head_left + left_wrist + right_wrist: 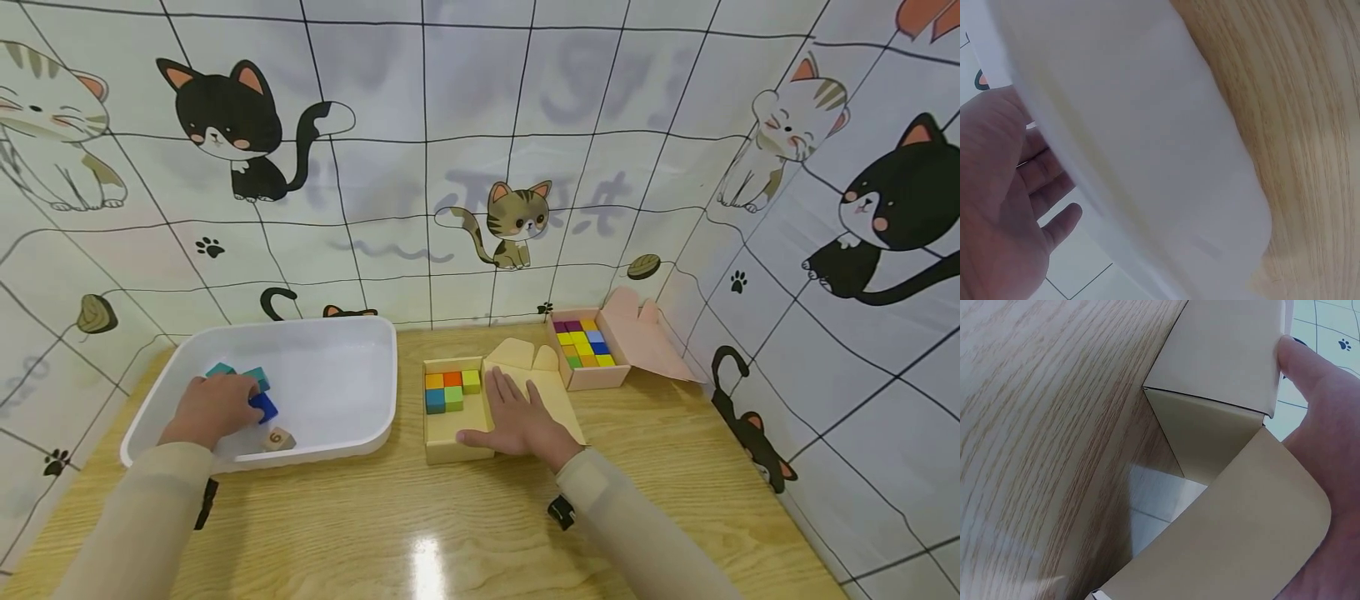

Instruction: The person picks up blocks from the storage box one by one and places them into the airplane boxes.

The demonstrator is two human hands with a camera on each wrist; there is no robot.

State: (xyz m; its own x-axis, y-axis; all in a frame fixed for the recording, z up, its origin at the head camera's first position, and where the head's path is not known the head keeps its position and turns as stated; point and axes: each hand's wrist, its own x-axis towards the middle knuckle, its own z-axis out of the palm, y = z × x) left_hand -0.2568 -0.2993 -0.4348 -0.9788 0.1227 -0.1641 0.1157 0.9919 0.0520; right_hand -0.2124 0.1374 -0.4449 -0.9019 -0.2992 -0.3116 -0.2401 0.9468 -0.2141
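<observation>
My left hand (213,408) reaches down inside the white tub (337,383), its thumb and a finger pinching a blue cube (263,407). Teal cubes (258,378) lie just beyond those fingers, and a wooden cube marked 6 (279,439) sits nearer the tub's front wall. In the left wrist view the tub wall (1147,125) hides what the hand (1004,187) holds. Flat and spread, my right hand (521,417) rests across the pale yellow box (459,452) and its folded-back lid (558,400). Several coloured cubes (453,398) fill the box's back left part.
A pink box (596,379) with several coloured cubes stands at the back right, its lid (652,342) folded out to the right. Wooden tabletop (337,533) lies in front of the tub and boxes. Cat-patterned sheeting (390,183) rises behind the table and at both sides.
</observation>
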